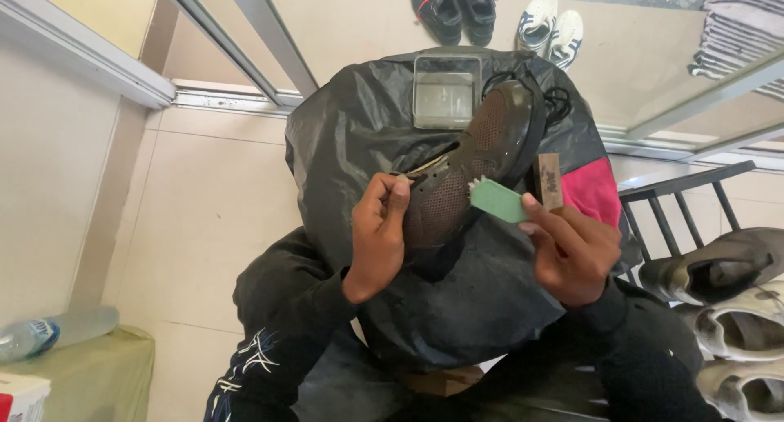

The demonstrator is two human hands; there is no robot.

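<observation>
Hands gripping dark shoe (469, 165) and green brush (498, 200), clear tub (446, 91) just behind.

Dark brown shoe (469, 165): mesh upper with perforated panels, wet sheen on the toe, tilted diagonally across the centre of the frame, toe toward the upper right, held off the lap. Green brush (498, 200): small, flat-backed, white bristles (facing the shoe) touching the shoe's side, just right of centre of the frame.

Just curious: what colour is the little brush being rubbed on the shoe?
Green brush, white bristles, seen in the head view.
</observation>
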